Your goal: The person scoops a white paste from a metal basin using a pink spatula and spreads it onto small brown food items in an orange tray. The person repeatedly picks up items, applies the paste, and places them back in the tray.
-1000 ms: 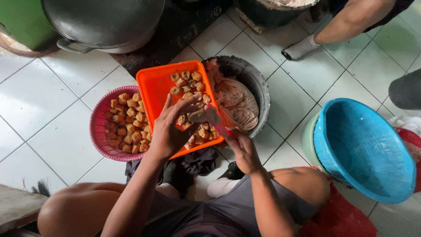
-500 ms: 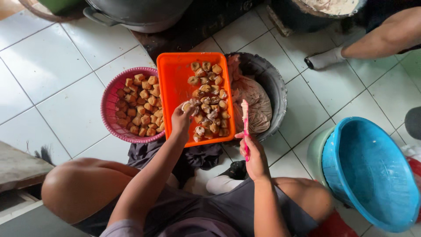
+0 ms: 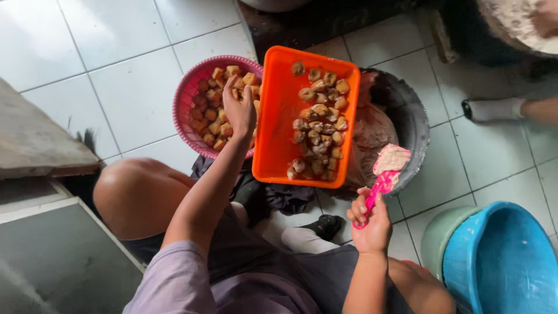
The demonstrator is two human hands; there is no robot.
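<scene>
My left hand (image 3: 238, 110) reaches over the pink basket (image 3: 187, 93) heaped with brown fried tofu pieces (image 3: 213, 115); its fingers touch the pile, and whether they grip a piece I cannot tell. An orange rectangular tray (image 3: 279, 128) lies beside it, resting partly on a dark bucket (image 3: 414, 125), with stuffed tofu pieces (image 3: 318, 127) along its right half. My right hand (image 3: 369, 221) holds a pink spatula (image 3: 385, 180) loaded with pale paste, its blade over the bucket's rim.
A blue basin (image 3: 500, 259) sits inside a green tub (image 3: 433, 232) at the lower right. Another person's socked foot (image 3: 494, 109) is at the right. A large bowl of pale mixture (image 3: 514, 23) stands at the top right. My knee (image 3: 136, 195) is bent at the left.
My left hand has moved from the orange tray leftward to the pink basket. My right hand has drawn back toward me with the spatula. The camera view shifted.
</scene>
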